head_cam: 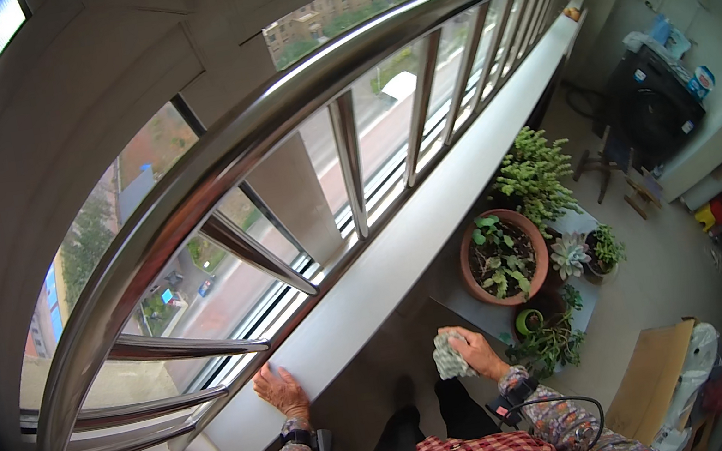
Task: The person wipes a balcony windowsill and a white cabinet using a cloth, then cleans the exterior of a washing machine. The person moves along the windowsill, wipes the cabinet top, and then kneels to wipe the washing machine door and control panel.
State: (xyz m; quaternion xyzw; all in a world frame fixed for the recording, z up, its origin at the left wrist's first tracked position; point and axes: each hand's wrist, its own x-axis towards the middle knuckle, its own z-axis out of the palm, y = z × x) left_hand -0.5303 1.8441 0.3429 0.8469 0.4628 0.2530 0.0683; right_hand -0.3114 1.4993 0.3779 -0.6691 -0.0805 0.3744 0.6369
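My left hand (281,390) rests on the white window sill (370,287), close to the foot of the metal railing (221,134), with its fingertips near the bottom rail. It holds nothing that I can see. In my right hand (480,350) is a crumpled grey-green cloth (451,356), held in the air away from the sill, above the floor and left of the potted plants. The fingers are closed around the cloth's upper right side. Behind the railing bars are window panes, with a road and greenery far below.
A terracotta pot (541,253) with leafy plants stands beside the sill, near a succulent (570,255) and smaller pots. Farther off are a black washing machine (654,101) and a small wooden stool (643,192). Flattened cardboard (650,382) leans at the lower right.
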